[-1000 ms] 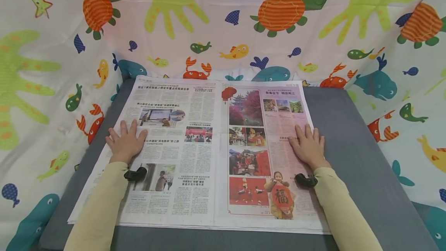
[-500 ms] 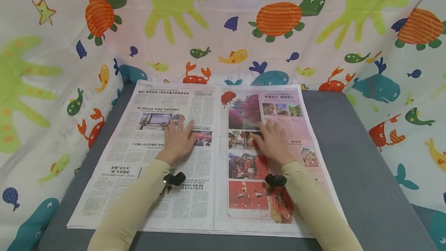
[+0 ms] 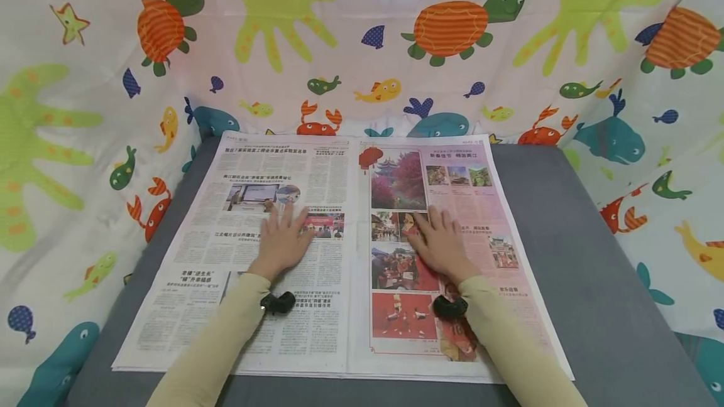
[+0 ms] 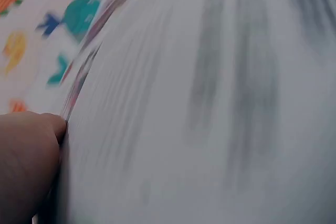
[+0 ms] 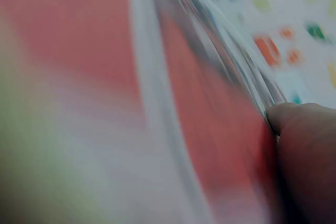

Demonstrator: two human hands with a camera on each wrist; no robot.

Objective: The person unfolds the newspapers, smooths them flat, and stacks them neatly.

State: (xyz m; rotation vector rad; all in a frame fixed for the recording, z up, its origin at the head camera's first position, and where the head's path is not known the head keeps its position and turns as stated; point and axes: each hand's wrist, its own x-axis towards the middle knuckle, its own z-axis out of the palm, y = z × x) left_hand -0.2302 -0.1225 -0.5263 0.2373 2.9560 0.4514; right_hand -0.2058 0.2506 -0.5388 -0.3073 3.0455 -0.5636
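A newspaper (image 3: 317, 344) lies spread open, its fold running down the middle between my two hands. My left hand (image 3: 281, 240) rests on the left page, fingers straight and slightly spread, beside a small red photo. On the right page my right hand (image 3: 444, 244) rests the same way, over the edge of a column of colour photos. Close up and blurred, the left wrist view shows printed paper (image 4: 157, 103) with my hand (image 4: 26, 161) against it. Red-printed paper (image 5: 210, 114) fills much of the right wrist view, touched by my hand (image 5: 307, 150) at the right.
The newspaper lies on a grey table (image 3: 588, 294), which shows along both sides and the front. A white curtain (image 3: 351, 43) printed with sea animals stands behind the table and along its left and right sides. Each wrist carries a small black camera (image 3: 278, 302).
Both hands have moved inward across the pages from the newspaper's outer parts toward the fold. Over the last half second they have slid slightly toward the near edge.
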